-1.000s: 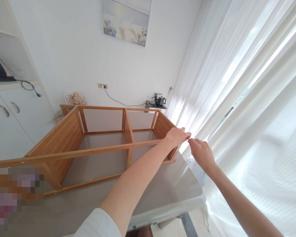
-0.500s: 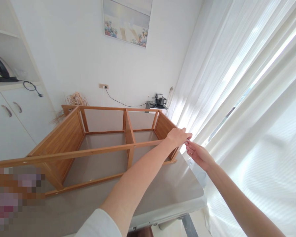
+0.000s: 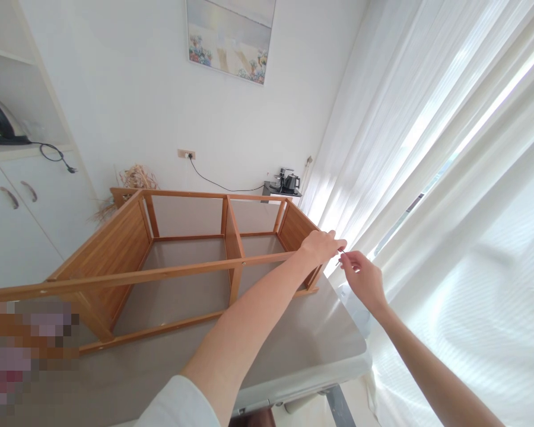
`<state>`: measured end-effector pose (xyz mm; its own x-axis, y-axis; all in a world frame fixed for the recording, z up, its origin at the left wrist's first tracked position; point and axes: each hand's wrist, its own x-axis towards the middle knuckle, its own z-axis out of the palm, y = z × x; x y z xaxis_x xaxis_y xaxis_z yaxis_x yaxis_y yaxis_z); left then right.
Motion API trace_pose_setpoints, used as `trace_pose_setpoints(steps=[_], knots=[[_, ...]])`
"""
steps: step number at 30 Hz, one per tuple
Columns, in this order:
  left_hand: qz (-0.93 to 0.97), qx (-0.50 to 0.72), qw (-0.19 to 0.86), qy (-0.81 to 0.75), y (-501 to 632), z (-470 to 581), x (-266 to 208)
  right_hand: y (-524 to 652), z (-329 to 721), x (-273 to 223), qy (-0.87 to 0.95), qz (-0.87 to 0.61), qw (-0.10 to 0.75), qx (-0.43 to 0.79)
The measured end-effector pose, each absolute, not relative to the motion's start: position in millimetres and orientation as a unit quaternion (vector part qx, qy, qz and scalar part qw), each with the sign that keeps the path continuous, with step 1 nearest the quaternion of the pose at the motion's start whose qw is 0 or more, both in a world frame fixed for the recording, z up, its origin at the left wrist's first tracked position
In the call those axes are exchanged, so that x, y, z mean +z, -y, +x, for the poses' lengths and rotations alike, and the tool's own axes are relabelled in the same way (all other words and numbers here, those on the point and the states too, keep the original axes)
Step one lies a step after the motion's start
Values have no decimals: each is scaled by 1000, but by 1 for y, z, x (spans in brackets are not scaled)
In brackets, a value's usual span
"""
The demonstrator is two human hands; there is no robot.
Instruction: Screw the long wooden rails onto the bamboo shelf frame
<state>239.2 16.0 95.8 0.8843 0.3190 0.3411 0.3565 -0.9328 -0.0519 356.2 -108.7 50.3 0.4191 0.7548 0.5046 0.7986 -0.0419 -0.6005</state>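
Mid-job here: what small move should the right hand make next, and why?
Probably a slight, gentle turn of the thin dark tool with the right hand. That hand appears to pinch the tool beside the end of the wooden frame, while the left hand lies over that end, seemingly steadying it. The tool's tip is hidden, so go lightly.

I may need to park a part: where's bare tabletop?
Bare tabletop lies between the wooden frame and near edge, right of the left forearm, and inside the frame. Crowded: the frame's right end, with left hand and right hand.
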Motion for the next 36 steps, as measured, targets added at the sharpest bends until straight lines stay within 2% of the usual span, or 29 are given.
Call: trace_pose_setpoints(steps=[2,5,25,36], knots=[[-969,-168,60,173,-16,240,96,110,361,47,573,-722,375,-99],[-969,-166,59,172,-16,240,96,107,366,41,600,-715,333,-133],[-971,-151,39,183,-13,237,101,102,370,35,591,-724,314,-165],[-970,-162,55,171,-15,237,99,105,365,48,630,-695,183,-296]])
